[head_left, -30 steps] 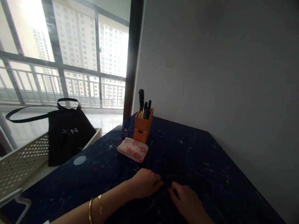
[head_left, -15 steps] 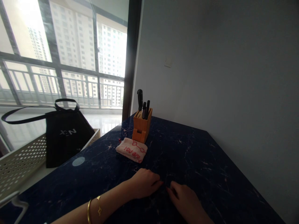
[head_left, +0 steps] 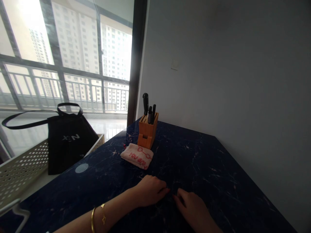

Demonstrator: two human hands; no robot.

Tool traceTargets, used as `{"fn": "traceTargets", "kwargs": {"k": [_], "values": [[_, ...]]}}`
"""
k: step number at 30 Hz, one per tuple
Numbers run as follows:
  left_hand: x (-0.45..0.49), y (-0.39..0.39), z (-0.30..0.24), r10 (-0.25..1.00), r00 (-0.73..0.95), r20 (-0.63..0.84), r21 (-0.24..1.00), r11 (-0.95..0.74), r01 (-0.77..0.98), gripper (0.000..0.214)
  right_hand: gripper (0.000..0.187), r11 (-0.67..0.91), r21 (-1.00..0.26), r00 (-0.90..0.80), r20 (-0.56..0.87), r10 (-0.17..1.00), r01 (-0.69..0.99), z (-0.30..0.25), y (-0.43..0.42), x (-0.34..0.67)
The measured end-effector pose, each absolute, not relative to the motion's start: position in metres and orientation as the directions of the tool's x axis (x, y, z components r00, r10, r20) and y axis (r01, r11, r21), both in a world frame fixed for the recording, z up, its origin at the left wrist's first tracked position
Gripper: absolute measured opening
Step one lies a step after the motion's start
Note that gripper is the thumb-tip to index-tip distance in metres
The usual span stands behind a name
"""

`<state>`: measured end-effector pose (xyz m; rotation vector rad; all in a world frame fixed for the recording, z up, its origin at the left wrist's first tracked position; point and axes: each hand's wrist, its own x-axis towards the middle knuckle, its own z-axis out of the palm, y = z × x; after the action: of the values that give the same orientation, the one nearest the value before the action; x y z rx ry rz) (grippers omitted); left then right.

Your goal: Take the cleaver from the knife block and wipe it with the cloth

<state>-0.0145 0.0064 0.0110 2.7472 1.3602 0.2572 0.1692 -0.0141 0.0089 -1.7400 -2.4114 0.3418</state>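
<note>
My left hand (head_left: 150,191) rests palm down on the dark blue marbled table (head_left: 209,171), fingers loosely bent with the red-nailed tips touching the surface. My right hand (head_left: 194,208) lies flat just to its right, and the fingertips of the two hands almost meet. Nothing shows in either hand. Two gold bracelets (head_left: 97,219) circle my left wrist. Beyond the hands lies a folded pinkish cloth (head_left: 137,156) with red print. Behind it stands a wooden knife block (head_left: 147,131) with three black handles sticking up.
A black tote bag (head_left: 69,139) stands in a white perforated tray (head_left: 21,168) off the table's left edge. A grey wall runs along the right side of the table. A large window with a railing fills the left. A pale round spot (head_left: 82,168) marks the tabletop.
The view shifted slightly to the right since a second ago. Both hands have stayed where they were on the table.
</note>
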Motion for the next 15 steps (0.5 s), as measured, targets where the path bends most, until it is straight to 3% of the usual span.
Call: {"fn": "traceTargets", "kwargs": {"k": [15], "values": [[-0.0138, 0.006, 0.0119, 0.798, 0.59, 0.124, 0.133, -0.602, 0.787, 0.04, 0.027, 0.306, -0.278, -0.317, 0.005, 0.948, 0.911, 0.0059, -0.0134, 0.1702]]}}
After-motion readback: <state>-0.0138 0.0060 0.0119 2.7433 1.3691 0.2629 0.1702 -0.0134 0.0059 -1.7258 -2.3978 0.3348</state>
